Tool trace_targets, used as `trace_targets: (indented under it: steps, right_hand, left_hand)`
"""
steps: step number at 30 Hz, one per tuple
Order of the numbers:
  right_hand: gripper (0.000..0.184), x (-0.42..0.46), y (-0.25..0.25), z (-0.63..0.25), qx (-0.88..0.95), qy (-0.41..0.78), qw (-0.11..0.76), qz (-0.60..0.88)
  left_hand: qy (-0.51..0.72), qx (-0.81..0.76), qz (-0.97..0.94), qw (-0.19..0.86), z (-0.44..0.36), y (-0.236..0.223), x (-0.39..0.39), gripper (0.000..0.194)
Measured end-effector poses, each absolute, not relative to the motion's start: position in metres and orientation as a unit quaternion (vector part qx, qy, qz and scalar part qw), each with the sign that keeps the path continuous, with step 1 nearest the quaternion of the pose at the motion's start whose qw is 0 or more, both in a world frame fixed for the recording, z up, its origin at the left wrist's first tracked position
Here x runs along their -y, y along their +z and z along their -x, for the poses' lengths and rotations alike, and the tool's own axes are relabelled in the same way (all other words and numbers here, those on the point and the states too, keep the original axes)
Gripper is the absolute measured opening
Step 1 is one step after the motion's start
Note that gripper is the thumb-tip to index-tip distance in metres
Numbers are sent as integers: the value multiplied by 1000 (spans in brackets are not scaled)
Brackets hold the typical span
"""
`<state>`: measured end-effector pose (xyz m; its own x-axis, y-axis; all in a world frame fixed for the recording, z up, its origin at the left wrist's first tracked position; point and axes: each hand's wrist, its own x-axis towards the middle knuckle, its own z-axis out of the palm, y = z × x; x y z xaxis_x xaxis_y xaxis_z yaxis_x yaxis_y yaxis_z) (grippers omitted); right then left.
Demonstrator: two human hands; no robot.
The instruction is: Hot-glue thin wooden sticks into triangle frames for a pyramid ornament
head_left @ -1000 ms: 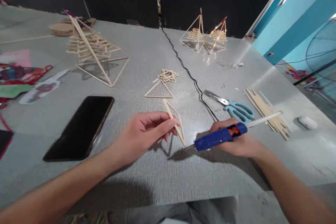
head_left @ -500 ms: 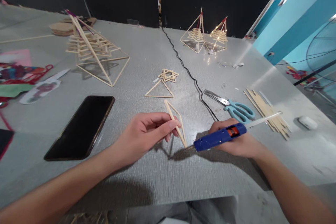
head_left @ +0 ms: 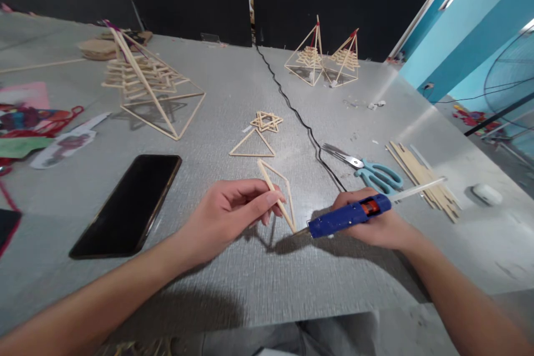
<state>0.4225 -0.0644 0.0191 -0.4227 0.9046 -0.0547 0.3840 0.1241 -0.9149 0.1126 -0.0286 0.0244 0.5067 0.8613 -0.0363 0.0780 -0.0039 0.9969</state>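
Between its thumb and fingers my left hand (head_left: 240,206) pinches a small triangle of wooden sticks (head_left: 291,200), tilted up above the table. My right hand (head_left: 371,222) is wrapped round a blue hot glue gun (head_left: 346,218), with a pale glue stick (head_left: 419,186) jutting from its back end. The gun's metal nozzle is at the triangle's lower corner; I cannot tell whether they touch. Just beyond lies a flat wooden-stick triangle (head_left: 252,154), and behind it a star of sticks (head_left: 267,121).
A phone (head_left: 127,206) lies at left, below a stick pyramid (head_left: 167,128). Scissors (head_left: 377,175), loose wooden sticks (head_left: 421,178) and a white mouse-like object (head_left: 487,194) are at right. A black cable (head_left: 287,97) crosses the table. Two small pyramids (head_left: 311,58) stand at the back.
Both hands, the triangle and the glue gun hold nearly the same place. The small lights on the far right pyramid were lit and are now dark.
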Motion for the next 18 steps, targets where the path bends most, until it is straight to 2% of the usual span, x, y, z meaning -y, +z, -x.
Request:
trace_targets:
  steps: [12,18]
  right_hand:
    - [20,64,21,-425,701,459,251,485]
    - [19,64,21,-424,696,463,258,485]
  left_hand:
    - [334,-362,-628,602,-113,26,28,35]
    - [315,-379,-622,609,-111,23,27,41]
